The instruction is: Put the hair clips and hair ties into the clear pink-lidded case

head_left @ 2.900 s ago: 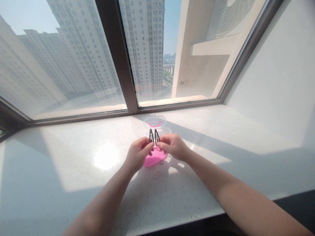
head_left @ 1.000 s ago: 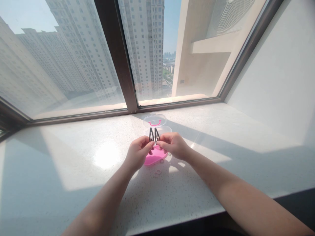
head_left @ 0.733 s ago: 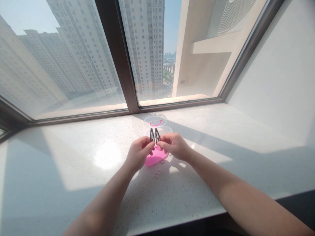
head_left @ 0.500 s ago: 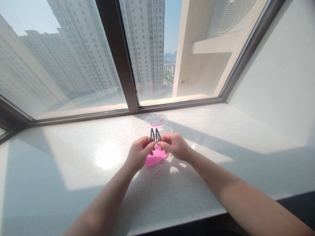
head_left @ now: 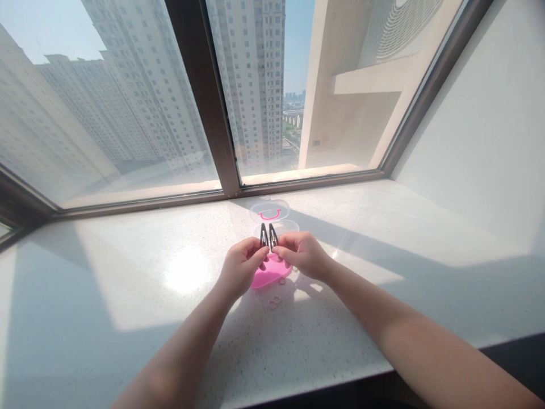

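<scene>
Well, the step in hand looks to be showing or matching two snap clips side by side, and it calls for a light, even grip. Pinching each clip only near its broad end, as here, leaves the narrow tips free above the fingers, and lining those tips up would help in comparing them. Pressing hard on the middle could bend the clips or snap them over, so the thumbs do best low down.

The left hand point(head_left: 242, 264) has thumb and forefinger closed in a pinch on the left clip point(head_left: 263, 233), which stands nearly upright just above the fingertips. The right hand point(head_left: 304, 255) pinches the right clip point(head_left: 273, 233) in the same way, with its other fingers curled beneath. The clips are just beside each other between the two hands; whether their lower ends touch is hard to make out behind the thumbs.

Below the fingers lies a pink tray point(head_left: 268, 277), partly covered by them. Small rings point(head_left: 281, 281) lie nearer the wearer than the fingertips. Beyond the fingers, on the speckled sill point(head_left: 255, 352), rests a clear lid with a pink handle point(head_left: 269, 209).
</scene>
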The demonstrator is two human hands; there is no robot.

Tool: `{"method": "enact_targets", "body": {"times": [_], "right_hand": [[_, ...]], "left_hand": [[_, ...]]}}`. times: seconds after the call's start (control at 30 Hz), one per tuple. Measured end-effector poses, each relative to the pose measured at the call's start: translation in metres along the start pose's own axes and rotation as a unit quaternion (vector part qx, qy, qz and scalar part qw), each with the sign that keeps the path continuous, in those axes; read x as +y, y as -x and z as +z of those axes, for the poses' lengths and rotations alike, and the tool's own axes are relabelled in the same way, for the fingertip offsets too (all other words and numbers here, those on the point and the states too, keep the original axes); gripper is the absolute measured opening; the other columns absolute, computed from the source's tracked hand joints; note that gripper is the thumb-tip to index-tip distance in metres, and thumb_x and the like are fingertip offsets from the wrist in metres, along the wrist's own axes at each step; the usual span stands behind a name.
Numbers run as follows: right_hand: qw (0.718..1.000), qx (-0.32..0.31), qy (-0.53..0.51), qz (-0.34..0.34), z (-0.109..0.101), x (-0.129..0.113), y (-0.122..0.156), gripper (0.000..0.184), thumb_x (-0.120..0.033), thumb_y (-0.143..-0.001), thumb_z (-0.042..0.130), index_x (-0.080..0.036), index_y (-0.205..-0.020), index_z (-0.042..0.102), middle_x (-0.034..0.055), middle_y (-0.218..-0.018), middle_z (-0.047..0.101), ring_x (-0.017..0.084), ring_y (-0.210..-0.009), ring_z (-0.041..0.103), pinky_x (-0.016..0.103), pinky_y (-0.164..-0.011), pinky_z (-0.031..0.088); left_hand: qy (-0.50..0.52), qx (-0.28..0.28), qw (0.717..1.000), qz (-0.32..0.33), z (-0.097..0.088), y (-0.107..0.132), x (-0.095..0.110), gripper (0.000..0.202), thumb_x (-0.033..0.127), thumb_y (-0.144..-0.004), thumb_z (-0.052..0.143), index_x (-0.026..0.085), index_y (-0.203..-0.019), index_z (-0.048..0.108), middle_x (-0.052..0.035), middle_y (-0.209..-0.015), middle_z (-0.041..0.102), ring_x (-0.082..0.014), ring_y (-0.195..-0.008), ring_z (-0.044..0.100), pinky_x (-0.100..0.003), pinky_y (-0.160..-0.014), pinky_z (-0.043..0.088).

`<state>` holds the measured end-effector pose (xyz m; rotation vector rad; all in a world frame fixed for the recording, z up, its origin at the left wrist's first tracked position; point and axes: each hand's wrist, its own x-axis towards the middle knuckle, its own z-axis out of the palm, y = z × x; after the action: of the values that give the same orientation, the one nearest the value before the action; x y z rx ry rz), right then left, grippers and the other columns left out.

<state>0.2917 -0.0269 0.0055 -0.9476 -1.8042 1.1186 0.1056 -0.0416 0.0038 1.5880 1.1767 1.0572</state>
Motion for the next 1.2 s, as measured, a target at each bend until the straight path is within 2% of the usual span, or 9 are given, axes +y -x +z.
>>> {"method": "enact_targets", "body": {"times": [1.2], "right_hand": [[1.000, 0.006, 0.001, -0.004, -0.0002, -0.0006, -0.0003, 0.021, -0.025, -0.085, 0.059, -0.014, -0.067, 0.062, 0.0013, -0.060, 0.061, 0.010, -0.052, 0.057, 0.021, -0.048, 0.045]], "left_hand": [[0.006, 0.001, 1.000, 0.004, 0.0000, -0.0009, -0.0023, 0.022, 0.033, -0.086, 0.061, 0.015, -0.074, 0.061, -0.0015, -0.065, 0.064, -0.0137, -0.058, 0.061, -0.025, -0.057, 0.047]]}}
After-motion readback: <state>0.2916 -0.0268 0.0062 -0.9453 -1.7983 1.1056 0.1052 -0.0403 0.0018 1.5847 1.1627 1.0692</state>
